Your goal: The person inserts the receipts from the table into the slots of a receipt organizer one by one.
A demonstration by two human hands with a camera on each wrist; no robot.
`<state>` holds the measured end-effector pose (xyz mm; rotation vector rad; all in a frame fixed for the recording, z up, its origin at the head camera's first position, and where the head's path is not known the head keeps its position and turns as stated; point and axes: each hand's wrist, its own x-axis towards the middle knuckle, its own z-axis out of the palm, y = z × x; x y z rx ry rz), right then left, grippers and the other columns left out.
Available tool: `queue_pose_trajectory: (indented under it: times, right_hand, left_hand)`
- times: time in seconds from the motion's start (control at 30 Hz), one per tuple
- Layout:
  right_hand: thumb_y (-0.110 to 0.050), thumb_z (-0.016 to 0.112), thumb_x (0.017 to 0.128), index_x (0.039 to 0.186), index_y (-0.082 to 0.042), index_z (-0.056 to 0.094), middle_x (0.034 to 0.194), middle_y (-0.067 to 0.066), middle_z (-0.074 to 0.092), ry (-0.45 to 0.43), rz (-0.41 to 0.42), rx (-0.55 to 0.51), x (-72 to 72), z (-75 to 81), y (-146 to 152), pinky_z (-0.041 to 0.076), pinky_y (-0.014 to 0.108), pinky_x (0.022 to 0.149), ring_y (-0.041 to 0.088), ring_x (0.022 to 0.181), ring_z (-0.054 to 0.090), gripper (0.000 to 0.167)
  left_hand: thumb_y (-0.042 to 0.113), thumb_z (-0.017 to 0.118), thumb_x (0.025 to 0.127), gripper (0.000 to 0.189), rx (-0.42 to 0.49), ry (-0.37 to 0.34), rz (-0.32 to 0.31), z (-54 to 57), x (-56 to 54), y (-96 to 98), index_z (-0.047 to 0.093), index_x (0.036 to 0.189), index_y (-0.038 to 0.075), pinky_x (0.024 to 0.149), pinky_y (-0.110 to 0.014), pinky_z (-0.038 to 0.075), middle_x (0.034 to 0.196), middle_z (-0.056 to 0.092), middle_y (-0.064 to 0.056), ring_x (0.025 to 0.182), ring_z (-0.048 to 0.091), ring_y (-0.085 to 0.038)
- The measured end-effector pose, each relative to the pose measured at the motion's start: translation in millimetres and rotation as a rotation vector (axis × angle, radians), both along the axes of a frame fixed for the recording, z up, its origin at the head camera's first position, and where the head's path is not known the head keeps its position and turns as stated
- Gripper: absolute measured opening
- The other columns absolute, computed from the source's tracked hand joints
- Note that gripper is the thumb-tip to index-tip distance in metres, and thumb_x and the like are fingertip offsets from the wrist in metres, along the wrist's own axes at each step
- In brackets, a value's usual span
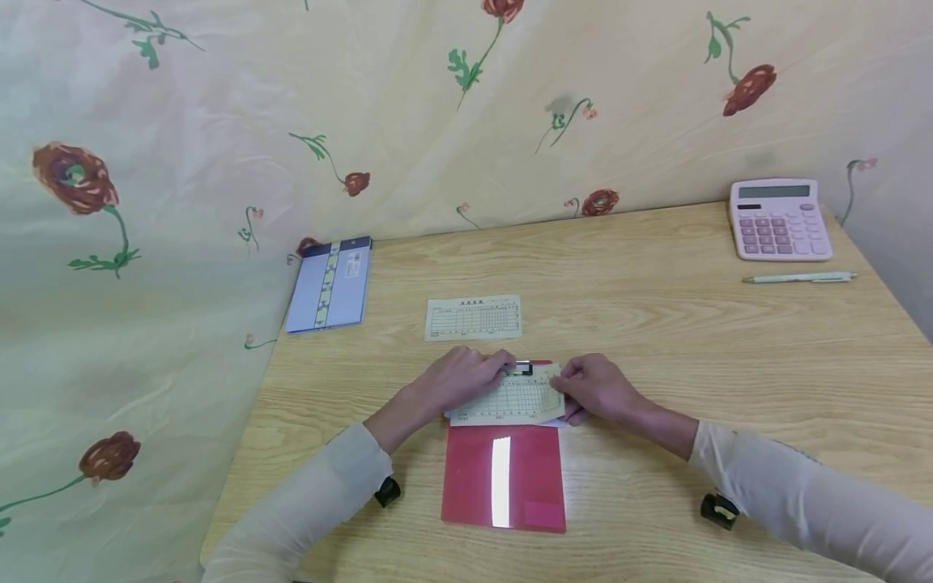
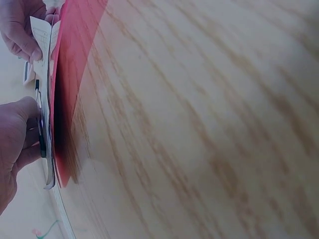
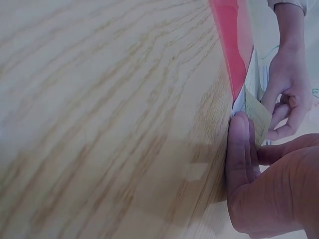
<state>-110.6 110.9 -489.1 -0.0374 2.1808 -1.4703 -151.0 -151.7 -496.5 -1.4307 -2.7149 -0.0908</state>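
A red translucent clip folder [image 1: 503, 478] lies on the table, a pale printed slip [image 1: 521, 401] over its upper part and a metal clip [image 1: 520, 368] at its top edge. White paper edges show under the slip. My left hand [image 1: 470, 376] reaches over the slip's left side and grips the clip with curled fingers. My right hand [image 1: 594, 387] pinches the slip's right edge between thumb and fingers. In the right wrist view the slip's corner [image 3: 259, 117] bends up between my hands. The left wrist view shows the clip [image 2: 41, 124] under my left fingers.
Another printed slip [image 1: 474, 317] lies just beyond the folder. A blue-white booklet [image 1: 331, 283] is at the back left. A pink calculator [image 1: 780, 220] and a pen [image 1: 799, 278] are at the back right. Flowered cloth [image 1: 408, 105] hangs behind the wooden table [image 1: 656, 300].
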Motion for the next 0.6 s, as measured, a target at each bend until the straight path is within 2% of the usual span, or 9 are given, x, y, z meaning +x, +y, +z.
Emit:
queue_pose_trajectory:
  times: [0.27,0.6]
  right_hand:
    - [-0.007,0.063,0.104,0.109,0.012,0.063,0.075,0.014,0.074,0.009,-0.006,-0.003,0.7,0.4,-2.2,0.061,0.033,0.055,0.019,0.058,0.069,0.019]
    - [-0.009,0.064,0.105,0.108,0.010,0.063,0.075,0.012,0.075,0.063,0.025,0.016,2.0,-1.2,-3.0,0.060,0.033,0.053,0.019,0.057,0.069,0.020]
  left_hand:
    - [0.022,0.062,0.109,0.025,-0.008,0.013,0.004,0.7,0.8,1.2,0.067,0.132,0.013,0.042,-0.011,0.020,0.060,0.053,0.008,0.041,0.025,0.001]
    - [0.018,0.062,0.109,0.023,0.011,0.001,0.000,1.3,1.0,1.5,0.068,0.130,0.011,0.041,-0.010,0.021,0.065,0.061,0.005,0.041,0.026,0.002]
